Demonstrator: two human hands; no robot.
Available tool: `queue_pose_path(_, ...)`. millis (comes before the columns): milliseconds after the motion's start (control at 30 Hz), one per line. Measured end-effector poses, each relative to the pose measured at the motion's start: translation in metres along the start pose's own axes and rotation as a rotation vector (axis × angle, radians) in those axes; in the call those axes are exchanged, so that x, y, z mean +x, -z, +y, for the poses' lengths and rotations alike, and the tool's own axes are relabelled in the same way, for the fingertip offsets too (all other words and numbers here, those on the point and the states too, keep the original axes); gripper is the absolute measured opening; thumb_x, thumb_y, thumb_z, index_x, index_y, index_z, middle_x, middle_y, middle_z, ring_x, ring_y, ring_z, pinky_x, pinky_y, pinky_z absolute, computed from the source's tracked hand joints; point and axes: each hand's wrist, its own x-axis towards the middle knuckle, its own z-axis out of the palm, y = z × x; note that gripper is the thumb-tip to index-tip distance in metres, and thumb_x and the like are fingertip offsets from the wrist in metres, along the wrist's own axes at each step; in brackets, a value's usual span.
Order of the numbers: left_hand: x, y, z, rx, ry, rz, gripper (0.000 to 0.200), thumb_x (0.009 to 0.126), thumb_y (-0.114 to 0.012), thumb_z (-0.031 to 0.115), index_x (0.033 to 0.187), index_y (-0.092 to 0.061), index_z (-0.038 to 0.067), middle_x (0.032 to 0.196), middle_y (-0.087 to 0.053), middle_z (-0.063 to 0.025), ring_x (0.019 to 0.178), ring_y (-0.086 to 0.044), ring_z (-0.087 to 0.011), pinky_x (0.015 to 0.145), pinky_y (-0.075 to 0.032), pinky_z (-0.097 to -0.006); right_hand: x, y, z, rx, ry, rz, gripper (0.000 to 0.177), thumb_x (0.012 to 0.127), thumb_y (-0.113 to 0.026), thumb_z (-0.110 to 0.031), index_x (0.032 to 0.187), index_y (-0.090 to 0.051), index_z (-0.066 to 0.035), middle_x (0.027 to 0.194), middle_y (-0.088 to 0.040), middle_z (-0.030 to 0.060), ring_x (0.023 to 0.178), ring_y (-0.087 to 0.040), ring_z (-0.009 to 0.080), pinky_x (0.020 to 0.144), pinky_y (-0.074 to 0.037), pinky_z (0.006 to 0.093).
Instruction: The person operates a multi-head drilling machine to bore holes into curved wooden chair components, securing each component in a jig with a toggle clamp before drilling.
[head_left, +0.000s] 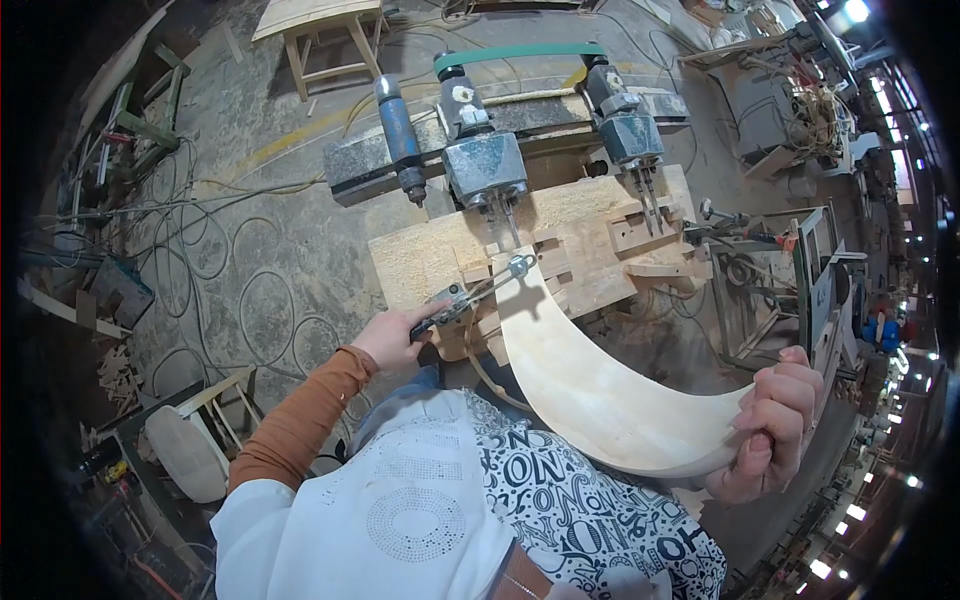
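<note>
A curved, pale wooden piece (590,385) reaches from the drilling jig (410,265) round to my right side. My right hand (775,425) is closed around its outer end, the fingers wrapped over the edge. At the other end, the tip of a toggle clamp (450,303) lies over the wood, right below a drill head. My left hand (392,338) grips the clamp's dark handle, its index finger stretched along it. The twin-bit drill head (485,165) stands just beyond the clamped end, its bits directed at the wood.
A second drill head (630,135) stands to the right, linked to the first by a green belt (520,54). Left of them is a blue cylinder (397,125). Hoses (265,300) coil on the dusty floor. A metal frame (790,290) stands at the right, a wooden stool (325,35) at the back.
</note>
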Motion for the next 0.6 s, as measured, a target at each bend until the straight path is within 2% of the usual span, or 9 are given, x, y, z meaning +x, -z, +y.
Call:
queue_pose_path(167, 0.0, 0.001, -0.001, -0.009, -0.027, 0.024, 0.063, 0.086, -0.061, 0.013, 0.144, -0.042, 0.028, 0.093, -0.067, -0.0221, 0.085, -0.064, -0.0417, 0.077, -0.051, -0.0452, 0.006, 0.0, -0.002, 0.022, -0.006, -0.021, 0.021, 0.08, -0.049, -0.026, 0.072, -0.058, -0.009, 0.068, -0.051, 0.0053, 0.068, -0.047, 0.0208, 0.081, -0.038, 0.0448)
queue_pose_path(333, -0.002, 0.002, -0.002, -0.022, -0.058, 0.051, 0.061, 0.086, -0.061, 0.017, 0.143, -0.043, 0.029, 0.091, -0.067, -0.023, 0.083, -0.064, -0.0423, 0.075, -0.051, -0.0467, 0.002, -0.003, -0.004, 0.043, -0.017, 0.026, 0.022, 0.078, -0.05, -0.023, 0.073, -0.058, -0.003, 0.067, -0.053, 0.009, 0.069, -0.048, 0.0216, 0.084, -0.039, 0.0448)
queue_pose_path(400, -0.003, 0.0, -0.005, 0.017, -0.072, 0.05, 0.062, 0.085, -0.062, 0.018, 0.143, -0.043, 0.03, 0.09, -0.066, -0.0236, 0.083, -0.064, -0.0429, 0.075, -0.051, -0.0471, -0.001, -0.003, -0.004, 0.052, -0.015, 0.012, 0.025, 0.078, -0.051, -0.025, 0.075, -0.059, -0.001, 0.07, -0.054, 0.011, 0.071, -0.05, 0.0231, 0.085, -0.04, 0.0454)
queue_pose_path(467, -0.004, 0.0, -0.006, 0.004, -0.094, 0.056, 0.062, 0.085, -0.061, 0.019, 0.143, -0.042, 0.03, 0.091, -0.067, -0.0236, 0.084, -0.064, -0.0434, 0.075, -0.051, -0.0472, -0.002, -0.009, -0.007, 0.065, -0.03, 0.116, 0.031, 0.08, -0.053, -0.028, 0.078, -0.062, 0.002, 0.072, -0.056, 0.0128, 0.075, -0.051, 0.0243, 0.086, -0.04, 0.0461)
queue_pose_path(500, -0.005, 0.002, -0.004, 0.02, -0.09, 0.052, 0.063, 0.085, -0.061, 0.019, 0.144, -0.042, 0.03, 0.09, -0.067, -0.0237, 0.084, -0.064, -0.0434, 0.075, -0.051, -0.0475, -0.004, -0.003, -0.006, 0.061, -0.052, 0.065, 0.036, 0.081, -0.056, -0.031, 0.081, -0.063, 0.004, 0.077, -0.057, 0.0141, 0.078, -0.052, 0.025, 0.088, -0.04, 0.0465)
queue_pose_path(600, -0.005, 0.0, -0.01, 0.025, -0.115, 0.051, 0.063, 0.086, -0.059, 0.019, 0.144, -0.04, 0.031, 0.087, -0.066, -0.0238, 0.081, -0.064, -0.043, 0.074, -0.051, -0.0486, -0.003, -0.004, -0.013, 0.046, -0.103, 0.067, 0.034, 0.082, -0.057, -0.03, 0.082, -0.063, 0.004, 0.078, -0.057, 0.013, 0.079, -0.051, 0.024, 0.09, -0.039, 0.0464)
